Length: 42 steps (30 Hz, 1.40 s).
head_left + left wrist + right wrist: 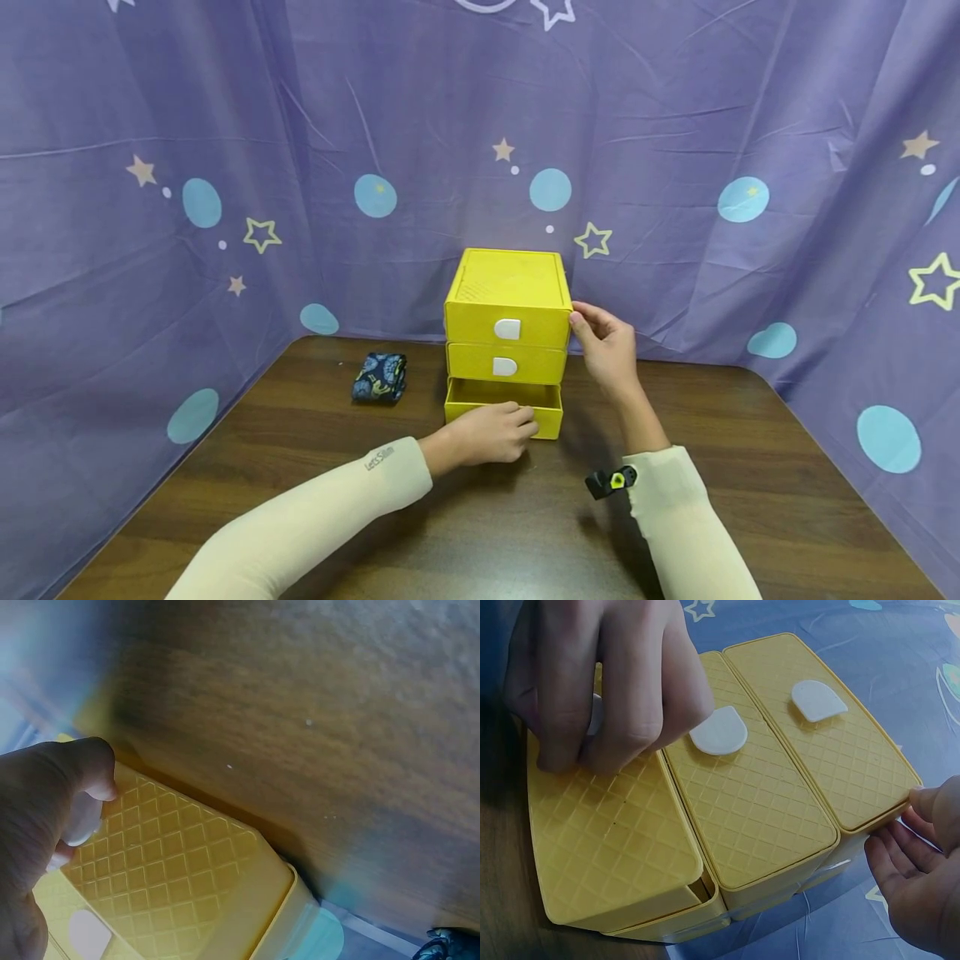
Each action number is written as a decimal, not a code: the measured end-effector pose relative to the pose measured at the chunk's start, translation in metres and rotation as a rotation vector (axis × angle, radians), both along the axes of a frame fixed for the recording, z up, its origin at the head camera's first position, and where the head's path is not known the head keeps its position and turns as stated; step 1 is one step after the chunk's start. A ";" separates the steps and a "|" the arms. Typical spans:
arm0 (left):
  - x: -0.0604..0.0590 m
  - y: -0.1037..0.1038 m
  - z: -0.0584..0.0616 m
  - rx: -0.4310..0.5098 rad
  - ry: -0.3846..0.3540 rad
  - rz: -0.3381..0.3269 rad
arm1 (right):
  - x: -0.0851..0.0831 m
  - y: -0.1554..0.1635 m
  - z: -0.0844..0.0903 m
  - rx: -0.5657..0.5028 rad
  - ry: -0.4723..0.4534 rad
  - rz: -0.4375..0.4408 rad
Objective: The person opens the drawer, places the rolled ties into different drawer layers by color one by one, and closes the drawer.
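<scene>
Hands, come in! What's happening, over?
Left hand pinches handle of partly open bottom drawer. Right hand holds corner of yellow cabinet. Patterned bundle left, out of the way.

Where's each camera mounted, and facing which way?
Head: on the head, facing forward and down at the yellow plastic three-drawer box; left hand, right hand, cream sleeves show.
Left wrist: on that wrist, facing the yellow diamond-textured bottom drawer; left hand shows.
Right wrist: on that wrist, facing three drawer fronts; both hands show.
Shared by head and right wrist: both hands.
</scene>
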<state>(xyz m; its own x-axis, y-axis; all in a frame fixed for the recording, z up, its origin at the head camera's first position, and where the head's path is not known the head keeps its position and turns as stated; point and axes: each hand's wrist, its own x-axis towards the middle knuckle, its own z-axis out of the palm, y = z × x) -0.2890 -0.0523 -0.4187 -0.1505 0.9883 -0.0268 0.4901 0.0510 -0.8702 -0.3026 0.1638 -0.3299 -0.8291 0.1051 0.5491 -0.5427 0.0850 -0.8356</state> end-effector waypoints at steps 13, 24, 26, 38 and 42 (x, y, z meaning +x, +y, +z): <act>0.010 -0.002 -0.001 0.021 0.002 -0.061 | -0.008 0.003 -0.007 0.009 -0.007 -0.003; 0.022 -0.003 0.000 0.006 0.002 -0.061 | -0.024 0.006 -0.022 0.004 0.037 -0.025; 0.024 -0.003 0.000 0.006 -0.001 -0.068 | -0.024 0.006 -0.022 0.003 0.043 -0.023; 0.032 -0.005 -0.003 0.034 0.007 -0.099 | -0.024 0.006 -0.022 0.013 0.016 -0.013; 0.035 -0.004 -0.003 0.028 0.002 -0.103 | -0.012 0.004 -0.011 0.030 0.011 -0.019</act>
<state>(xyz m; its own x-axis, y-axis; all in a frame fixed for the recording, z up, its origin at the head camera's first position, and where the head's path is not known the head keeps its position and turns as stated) -0.2541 -0.0564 -0.4214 -0.0485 0.9988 0.0014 0.4918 0.0250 -0.8703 -0.3145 0.1674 -0.3414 -0.8212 0.1043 0.5610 -0.5494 0.1208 -0.8268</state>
